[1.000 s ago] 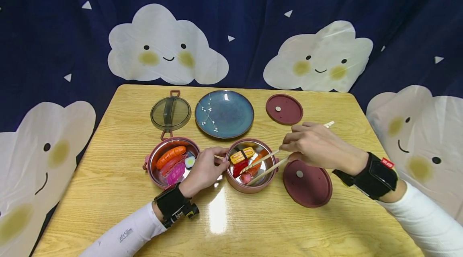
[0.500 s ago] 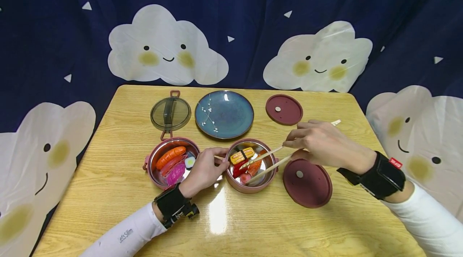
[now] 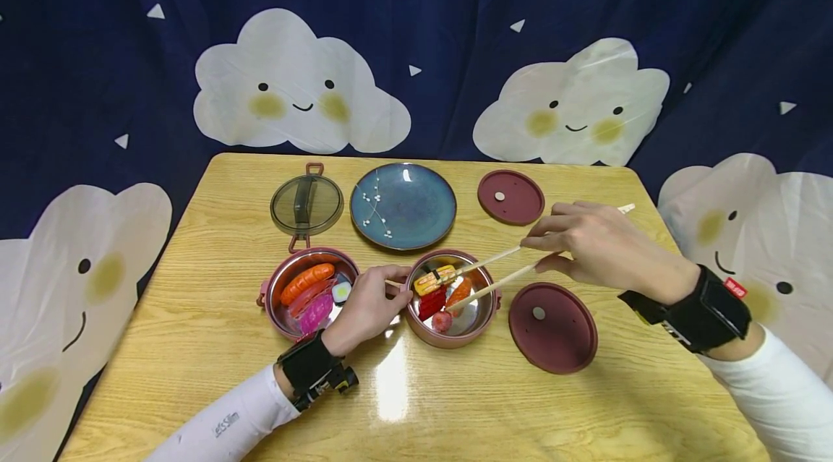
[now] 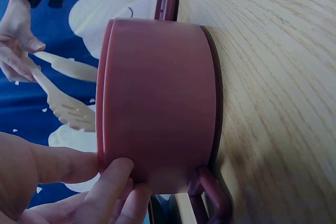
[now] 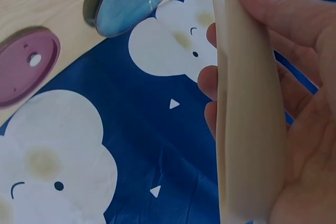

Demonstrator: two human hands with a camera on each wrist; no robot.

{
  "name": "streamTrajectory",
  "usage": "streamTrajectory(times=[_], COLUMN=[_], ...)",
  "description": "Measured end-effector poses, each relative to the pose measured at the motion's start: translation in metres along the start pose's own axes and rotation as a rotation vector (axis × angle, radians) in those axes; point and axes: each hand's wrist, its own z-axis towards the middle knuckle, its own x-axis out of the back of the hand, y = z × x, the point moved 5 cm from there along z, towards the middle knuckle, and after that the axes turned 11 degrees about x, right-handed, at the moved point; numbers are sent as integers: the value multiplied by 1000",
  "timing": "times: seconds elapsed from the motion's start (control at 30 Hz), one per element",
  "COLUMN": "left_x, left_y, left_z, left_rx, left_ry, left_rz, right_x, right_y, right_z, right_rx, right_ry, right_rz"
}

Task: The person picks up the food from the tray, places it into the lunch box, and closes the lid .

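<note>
Although the round pink pot with a shiny metal lining (image 3: pixel 442 340) sits well in from the side edges of the pale wooden table (image 3: pixel 481 411), it has neighbours: a matte maroon disc (image 3: pixel 553 335) lies just to its right across a slim gap of wood, a second round pink pot (image 3: pixel 317 249) stands near on its left, a glossy blue round plate (image 3: pixel 416 209) sits just behind it, and a broad stretch of wood opens in front. To the pot's left, the white fabric sleeve (image 3: pixel 221 427) reads "Let'sSlim"; the red tag (image 3: pixel 736 287) off to its right is too small for me to read. The left hand (image 3: pixel 372 299) grips the pot's left rim. Beyond the right rim, the right hand (image 3: pixel 582 241) pinches the pale beige tongs (image 3: pixel 491 260), their two arms parted. Their long axis slants down from that hand into the pot, tips toward its left side, tail end pointing up and away to the right. One tip is at a yellow block (image 3: pixel 427 283) inside the pot; whether it touches, I can't tell.
</note>
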Motion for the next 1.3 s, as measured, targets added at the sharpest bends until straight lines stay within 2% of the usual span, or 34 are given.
streamTrajectory(times=[0.23, 0.53, 0.73, 1.03, 1.3], left_x=[0, -1, -1, 0, 0], left_y=[-1, -1, 0, 0, -1], left_z=[1, 1, 1, 1, 1], left_rx=[-2, -25, -23, -8, -5], left_ry=[4, 20, 14, 21, 19], left_rz=[0, 18, 35, 17, 16], right_x=[2, -6, -19, -53, -68], right_y=[11, 32, 47, 71, 80], right_z=[-5, -10, -11, -14, -19], right_rx=[-43, -126, -174, -281, -339], right_ry=[12, 35, 31, 28, 41], right_rz=[46, 108, 147, 227, 300])
